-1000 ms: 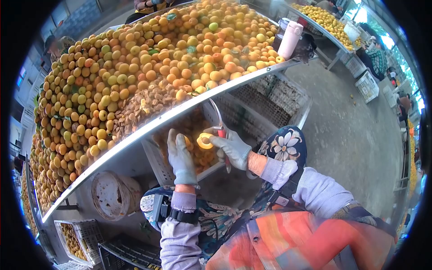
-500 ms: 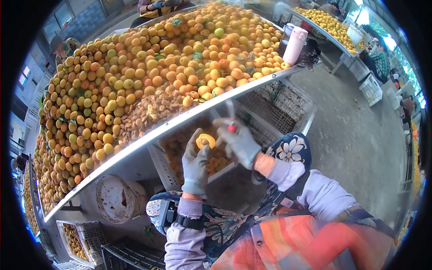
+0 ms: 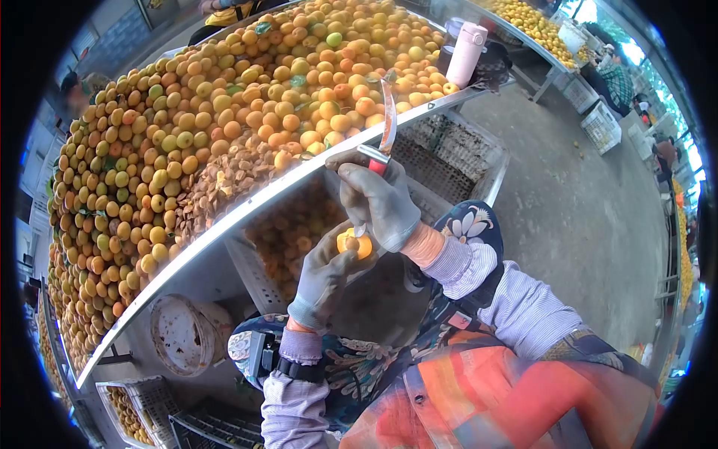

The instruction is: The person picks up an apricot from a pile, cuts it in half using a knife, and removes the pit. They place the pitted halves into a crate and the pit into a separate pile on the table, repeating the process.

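My left hand [image 3: 320,280], in a grey glove, grips an apricot half [image 3: 362,246] with its cut face up and the brown stone showing. Just above it, my gloved right hand [image 3: 383,208] is closed around the red handle of a curved knife [image 3: 389,123]. The blade points up and away, its surface smeared. A small pale metal tip below the right fist reaches the apricot's edge. Beneath both hands sits a crate of apricot halves [image 3: 288,236]. The heap of whole apricots [image 3: 217,97] covers the table beyond, with brown apricot stones [image 3: 221,183] piled near its rim.
The table's metal edge [image 3: 258,206] runs diagonally in front of me. A pink flask [image 3: 467,54] stands at its right corner. Another crate [image 3: 479,153] sits below right, a stained bucket [image 3: 187,337] below left. Other people work at the far tables.
My right hand has come down and left to the apricot, with the knife blade now upright. The left hand has turned slightly and tilted the fruit. The view has shifted a little.
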Available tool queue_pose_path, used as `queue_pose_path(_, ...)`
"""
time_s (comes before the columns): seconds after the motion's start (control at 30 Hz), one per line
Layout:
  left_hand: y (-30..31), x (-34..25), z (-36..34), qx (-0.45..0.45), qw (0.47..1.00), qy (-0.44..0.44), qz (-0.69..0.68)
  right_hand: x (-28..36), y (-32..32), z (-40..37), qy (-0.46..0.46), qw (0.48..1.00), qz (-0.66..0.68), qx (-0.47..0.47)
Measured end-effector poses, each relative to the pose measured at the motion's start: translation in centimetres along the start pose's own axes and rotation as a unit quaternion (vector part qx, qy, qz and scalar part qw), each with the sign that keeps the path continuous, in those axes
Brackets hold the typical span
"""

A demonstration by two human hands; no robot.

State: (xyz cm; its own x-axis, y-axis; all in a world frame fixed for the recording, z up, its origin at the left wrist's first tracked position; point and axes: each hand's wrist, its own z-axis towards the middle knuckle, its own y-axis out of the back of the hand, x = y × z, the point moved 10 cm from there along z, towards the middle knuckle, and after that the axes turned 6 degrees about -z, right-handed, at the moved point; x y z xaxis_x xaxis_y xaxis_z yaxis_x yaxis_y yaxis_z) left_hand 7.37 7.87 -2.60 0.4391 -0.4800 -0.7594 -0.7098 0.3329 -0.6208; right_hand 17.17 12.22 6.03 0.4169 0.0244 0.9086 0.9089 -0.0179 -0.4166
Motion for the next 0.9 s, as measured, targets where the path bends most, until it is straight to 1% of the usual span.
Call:
queue_pose_path(0.07, 0.4, 0.5, 0.3, -0.007, 1.000, 0.004, 0.004, -0.1, -0.3, -0.1, 0.003, 1.000, 0.020, 0.004)
queue_pose_path(0.13, 0.9, 1.2, 0.6, -0.011, 0.999, 0.013, -0.029, 0.0, -1.1, -0.4, 0.013, 0.999, -0.037, 0.006)
queue_pose_path(0.17, 1.1, 1.2, 0.6, -0.012, 0.999, 0.012, -0.030, -0.3, -1.2, -0.5, 0.012, 0.999, -0.038, 0.007)
queue_pose_path(0.23, 1.3, 0.8, 0.5, -0.014, 0.996, 0.006, 0.089, 0.0, -2.5, -0.8, 0.057, 0.991, -0.106, 0.051)
queue_pose_path(0.27, 1.8, 1.4, 0.6, -0.016, 0.996, 0.005, 0.087, -0.3, -1.9, -0.6, 0.041, 0.989, -0.139, 0.010)
queue_pose_path(0.3, 2.4, 1.8, 0.9, -0.010, 0.997, -0.035, 0.073, -0.9, -1.5, 0.0, 0.040, 0.989, -0.140, 0.012)
queue_pose_path(0.33, 2.4, 1.2, 0.9, -0.005, 0.995, -0.075, 0.061, -3.1, 1.2, 1.2, -0.020, 0.998, -0.009, -0.066)
queue_pose_path(0.37, 2.5, 1.0, 0.7, -0.007, 0.995, -0.077, 0.063, -5.7, 3.4, 1.8, -0.080, 0.979, 0.123, -0.142)
queue_pose_path(0.4, 1.9, 0.3, 0.4, -0.014, 0.993, -0.074, 0.087, -6.4, 3.9, 2.2, -0.080, 0.979, 0.124, -0.140)
queue_pose_path(0.47, 1.0, -0.2, 0.1, -0.020, 0.991, -0.070, 0.110, -8.4, 4.9, 2.2, -0.135, 0.961, 0.202, -0.134)
queue_pose_path(0.53, 0.7, 0.3, 0.2, -0.034, 0.997, -0.036, 0.061, -9.4, 6.0, 2.3, -0.147, 0.955, 0.224, -0.130)
queue_pose_path(0.57, 0.4, 0.4, 0.3, -0.032, 0.997, -0.035, 0.060, -10.0, 6.4, 2.3, -0.162, 0.948, 0.245, -0.122)
queue_pose_path(0.63, -0.4, 0.5, 0.3, -0.008, 0.999, -0.046, -0.004, -10.8, 6.3, 2.2, -0.177, 0.940, 0.269, -0.110)
queue_pose_path(0.7, -0.3, 0.7, 0.5, -0.004, 0.999, -0.043, 0.003, -10.6, 5.5, 2.2, -0.187, 0.933, 0.294, -0.094)
queue_pose_path(0.77, 0.2, 0.7, 0.6, -0.004, 0.999, -0.040, 0.010, -8.3, 4.5, 2.1, -0.139, 0.959, 0.230, -0.091)
queue_pose_path(0.8, 0.5, 1.0, 0.7, -0.013, 0.999, -0.021, 0.031, -7.7, 4.5, 2.6, -0.105, 0.972, 0.192, -0.089)
queue_pose_path(0.83, 0.8, 1.2, 0.9, -0.022, 0.998, -0.003, 0.052, -7.5, 4.5, 2.6, -0.102, 0.971, 0.194, -0.091)
queue_pose_path(0.87, 0.8, 1.4, 1.1, -0.019, 0.998, -0.004, 0.054, -7.3, 4.3, 2.6, -0.105, 0.973, 0.187, -0.083)
queue_pose_path(0.9, 0.6, 1.2, 1.1, -0.001, 0.998, -0.030, 0.053, -6.7, 3.6, 2.5, -0.108, 0.975, 0.179, -0.073)
